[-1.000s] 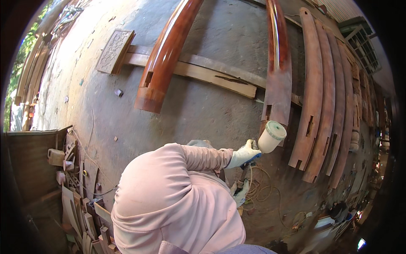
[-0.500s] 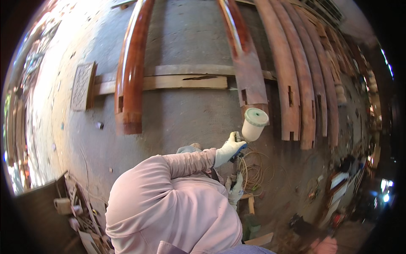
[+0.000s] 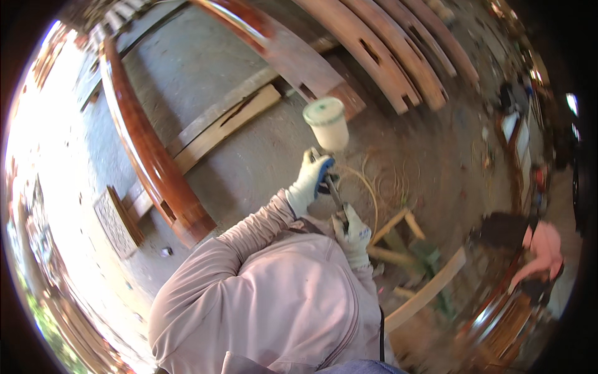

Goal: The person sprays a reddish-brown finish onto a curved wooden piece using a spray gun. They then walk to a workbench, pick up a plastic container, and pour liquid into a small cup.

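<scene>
Gripping the spray gun (image 3: 334,190), the left hand (image 3: 309,177) is nearer its pale cup (image 3: 331,132), just past the fingers (image 3: 309,156); the gun slants down rightward to the right hand (image 3: 353,235), which grips its low end.

Glossy and matt wood, dull floor (image 3: 246,159)
High gloss is shown by the left beam (image 3: 138,146), matt wood by the middle beam (image 3: 305,65) over the support plank's (image 3: 230,103) near edge. The spray cup (image 3: 329,128) is made of smooth plastic, the left glove (image 3: 305,187) of cloth.
</scene>
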Demonstrator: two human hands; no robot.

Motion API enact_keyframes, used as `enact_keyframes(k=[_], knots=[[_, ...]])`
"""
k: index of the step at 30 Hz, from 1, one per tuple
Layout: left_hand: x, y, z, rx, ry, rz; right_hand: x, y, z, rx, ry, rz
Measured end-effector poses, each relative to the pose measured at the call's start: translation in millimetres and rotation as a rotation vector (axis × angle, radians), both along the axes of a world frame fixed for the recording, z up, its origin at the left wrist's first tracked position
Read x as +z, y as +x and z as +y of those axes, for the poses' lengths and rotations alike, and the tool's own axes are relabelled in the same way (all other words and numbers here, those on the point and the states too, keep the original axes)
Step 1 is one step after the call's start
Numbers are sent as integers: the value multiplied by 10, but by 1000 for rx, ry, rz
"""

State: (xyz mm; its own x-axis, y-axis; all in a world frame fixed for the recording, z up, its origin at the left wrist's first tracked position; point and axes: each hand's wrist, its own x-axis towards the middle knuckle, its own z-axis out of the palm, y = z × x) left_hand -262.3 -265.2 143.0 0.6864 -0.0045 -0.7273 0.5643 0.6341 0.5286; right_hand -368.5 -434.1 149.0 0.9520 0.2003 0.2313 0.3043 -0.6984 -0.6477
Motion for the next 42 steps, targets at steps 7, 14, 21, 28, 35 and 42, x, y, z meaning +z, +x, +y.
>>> enact_keyframes(k=[7, 14, 21, 28, 35, 42], knots=[[-92, -50, 215, -217, 4, -118, 36, -47, 73, -86, -78, 58], [-151, 429, 525, -560, -82, -67, -83, 48, 320, -217, -124, 63], [-57, 793, 298, -679, 1, 25, -30, 19, 429, -364, -127, 147], [41, 901, -190, -837, 84, -7, -91, -48, 341, -582, -99, 78], [-34, 916, -427, -902, 35, -3, -152, -130, 272, -667, -88, 51], [-84, 872, -526, -882, 69, 17, -133, -173, 194, -685, -79, 78]])
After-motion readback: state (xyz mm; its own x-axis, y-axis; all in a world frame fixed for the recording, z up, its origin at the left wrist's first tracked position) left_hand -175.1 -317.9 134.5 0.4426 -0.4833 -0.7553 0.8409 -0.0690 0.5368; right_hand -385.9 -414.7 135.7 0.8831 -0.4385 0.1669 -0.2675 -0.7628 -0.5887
